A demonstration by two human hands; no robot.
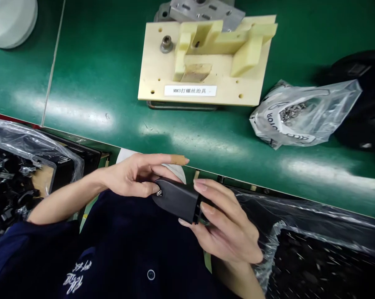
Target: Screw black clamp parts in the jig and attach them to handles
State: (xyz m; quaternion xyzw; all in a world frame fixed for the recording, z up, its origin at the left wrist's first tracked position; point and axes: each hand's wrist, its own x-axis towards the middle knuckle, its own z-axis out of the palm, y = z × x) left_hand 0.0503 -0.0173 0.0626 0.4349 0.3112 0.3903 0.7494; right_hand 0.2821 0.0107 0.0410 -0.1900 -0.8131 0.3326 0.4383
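Observation:
A black plastic housing [176, 198] with one rounded end is held in front of my dark shirt, near the table edge. My left hand [133, 174] grips its rounded end, the thumb beside a small metal screw [159, 192] on the top face. The index finger, wrapped in a tan covering at its tip, stretches out above the part. At the squared end, my right hand [229, 222] closes its fingers and thumb around the edges. The underside of the housing is hidden.
On the green table [118, 83] stands a cream fixture [202, 79] with a metal plate [206, 10] behind it. A clear bag [312, 120] of small metal pieces lies to the right. Plastic-lined bins with black parts flank me, and a white round container [11, 20] sits far left.

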